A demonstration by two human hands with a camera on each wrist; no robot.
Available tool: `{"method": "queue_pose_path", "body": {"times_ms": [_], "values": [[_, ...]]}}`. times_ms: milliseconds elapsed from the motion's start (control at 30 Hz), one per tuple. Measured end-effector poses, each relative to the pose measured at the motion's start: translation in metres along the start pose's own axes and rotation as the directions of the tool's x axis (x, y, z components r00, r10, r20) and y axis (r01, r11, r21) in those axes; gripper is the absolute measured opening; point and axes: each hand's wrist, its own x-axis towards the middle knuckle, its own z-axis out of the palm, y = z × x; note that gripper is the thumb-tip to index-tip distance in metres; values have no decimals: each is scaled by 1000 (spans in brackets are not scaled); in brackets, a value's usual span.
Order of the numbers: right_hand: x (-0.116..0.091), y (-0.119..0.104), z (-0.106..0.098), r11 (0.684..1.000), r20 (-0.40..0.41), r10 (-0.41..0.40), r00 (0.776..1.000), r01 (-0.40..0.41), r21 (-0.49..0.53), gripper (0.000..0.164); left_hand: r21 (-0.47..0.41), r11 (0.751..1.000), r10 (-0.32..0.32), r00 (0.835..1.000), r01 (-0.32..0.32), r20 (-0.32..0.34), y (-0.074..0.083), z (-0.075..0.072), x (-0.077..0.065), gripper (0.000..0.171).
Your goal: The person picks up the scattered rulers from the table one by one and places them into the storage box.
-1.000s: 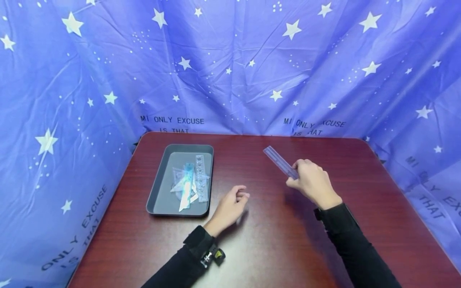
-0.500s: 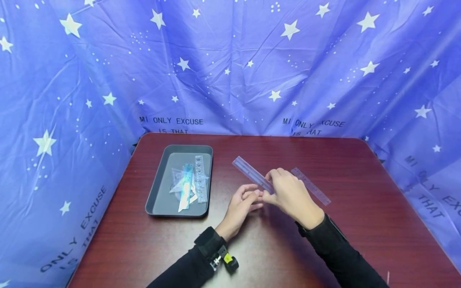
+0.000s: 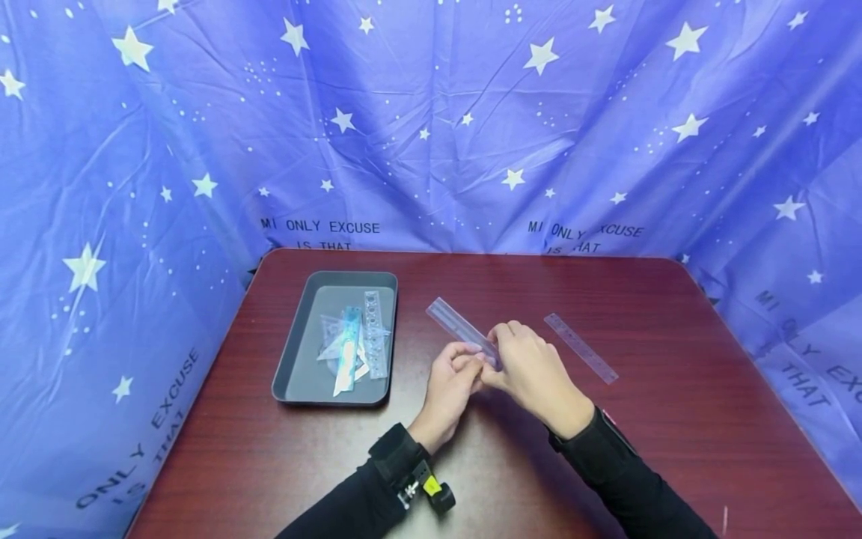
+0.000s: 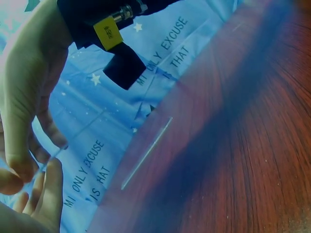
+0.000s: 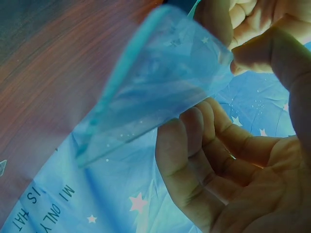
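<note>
A clear ruler [image 3: 461, 327] slants up and leftward from between my two hands, above the middle of the table. My right hand [image 3: 535, 374] pinches its near end, thumb on one side and fingertips on the other; the right wrist view has this ruler [image 5: 160, 82] large and tilted. My left hand [image 3: 450, 385] meets the same end from the left, its thumb and fingers bent at the ruler's edge. Seen from the left wrist, the ruler [image 4: 73, 141] is a thin line between the fingers of both hands. The gripped end is mostly hidden by fingers.
Left of my hands stands a grey tray [image 3: 289, 378] with a bluish ruler [image 3: 349, 344], a ruler with round holes [image 3: 373, 329] and clear set squares [image 3: 331, 329] overlapping in it. Another clear ruler [image 3: 581, 348] lies on the table to the right. A starry blue curtain [image 3: 431, 135] surrounds the table.
My right hand has carried the ruler leftward and down to my left hand, which has moved slightly right to meet it. The ruler on the table at right has come into view.
</note>
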Motion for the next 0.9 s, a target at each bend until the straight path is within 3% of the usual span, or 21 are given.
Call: {"method": "queue_pose_path", "body": {"times_ms": [333,500,667,800,900], "values": [[-1,-3,-1,999,-3,-33,999,33,-40,37,69,998,-2,998,5,-56,7,0,-2,16],[0,-2,-6,999,65,-24,998,27,-40,43,182,983,5,997,8,-72,11,-4,-2,16],[0,3,-11,999,118,22,993,-25,20,48,227,974,24,998,-12,-53,18,-12,1,18],[0,13,-11,998,95,37,995,-41,44,43,333,943,50,996,-21,-77,28,-24,6,17],[-2,21,-11,998,86,48,995,-52,44,41,441,897,72,991,-15,-113,37,-36,10,20]]}}
